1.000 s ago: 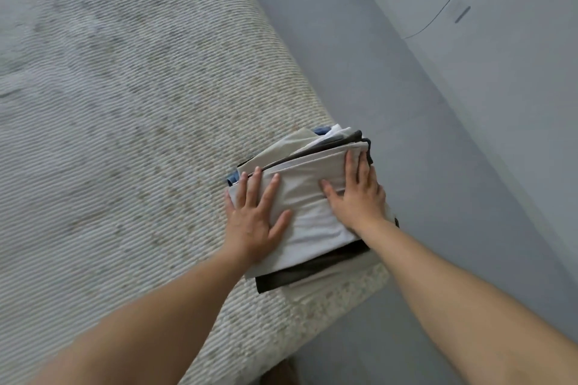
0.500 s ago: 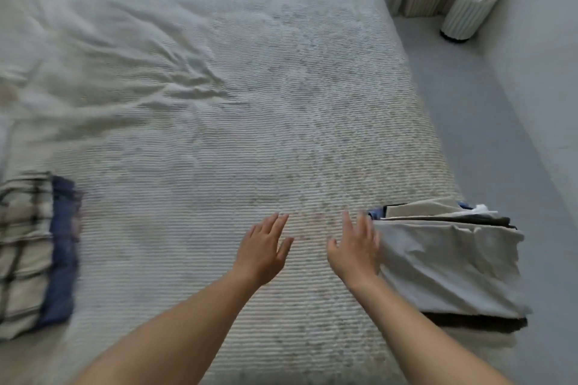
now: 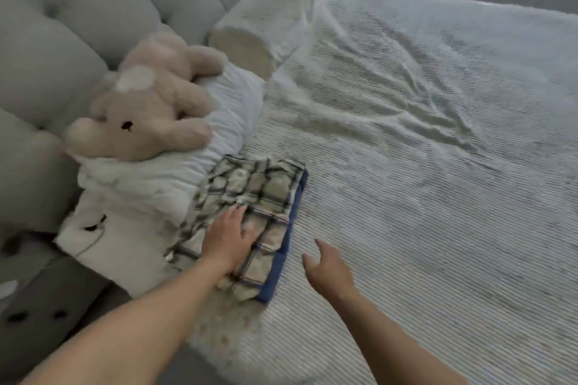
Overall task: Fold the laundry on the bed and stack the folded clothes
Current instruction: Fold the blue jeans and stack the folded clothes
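Folded plaid garment (image 3: 250, 216) under flat open left hand (image 3: 226, 242), right hand (image 3: 328, 269) just beside it, loosely open, empty

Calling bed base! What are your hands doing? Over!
Left hand flat on folded plaid cloth with blue edge. Right hand open, hovering above the bedspread. Beige teddy bear nearby, not blocking.

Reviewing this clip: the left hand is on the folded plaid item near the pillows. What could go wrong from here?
1. The plaid garment lies on a folded blue garment. The left hand rests flat on top and the right hand hovers beside it, so a one-sided lift may undo the folds or separate the two.
2. The pile abuts the white pillow, which carries a plush toy; dragging the pile could disturb them.
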